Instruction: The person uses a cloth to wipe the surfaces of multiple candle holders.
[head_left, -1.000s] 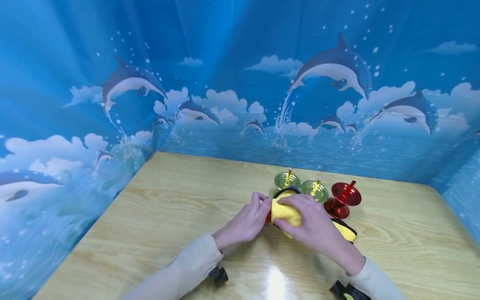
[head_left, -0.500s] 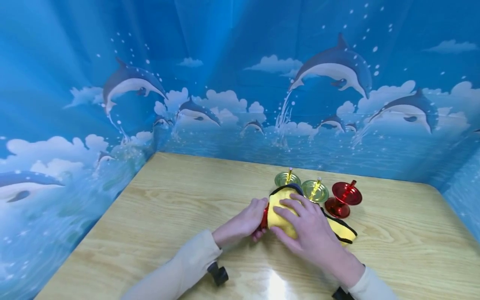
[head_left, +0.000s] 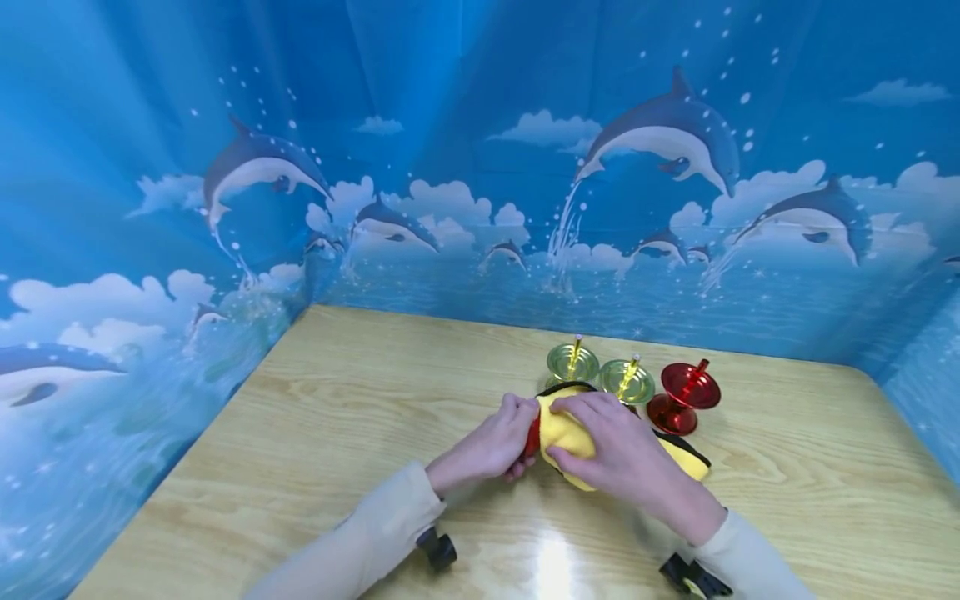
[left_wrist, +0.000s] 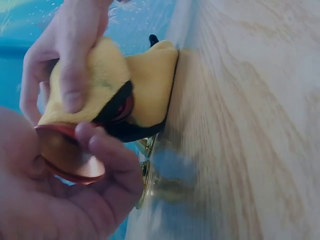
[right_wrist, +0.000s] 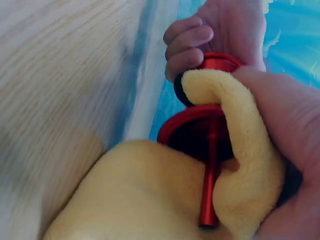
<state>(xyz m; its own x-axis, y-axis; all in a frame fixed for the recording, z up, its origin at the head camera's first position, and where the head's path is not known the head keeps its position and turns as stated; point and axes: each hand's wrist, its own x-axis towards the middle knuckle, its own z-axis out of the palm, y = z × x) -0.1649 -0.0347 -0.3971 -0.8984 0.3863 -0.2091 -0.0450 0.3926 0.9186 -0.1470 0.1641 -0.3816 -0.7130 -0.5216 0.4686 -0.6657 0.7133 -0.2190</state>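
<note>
In the head view my left hand grips a red metal candle holder by its round base, held tilted above the table. The left wrist view shows the hollow underside of that base between thumb and fingers. My right hand pinches a yellow cloth with black edging and presses it around the holder's stem and dish. A thin red rod stands out from the dish in the right wrist view. Part of the cloth hangs toward the table on the right. In the head view, cloth and fingers hide most of the holder.
Two gold-coloured candle holders stand just behind my hands. A second red candle holder is upright to their right. The wooden table ends at a blue dolphin-print curtain behind and at the left.
My right hand spread its fingers over the cloth half a second ago and has curled them in again. The cloth bunches and turns around the holder; my left hand keeps its grip.
</note>
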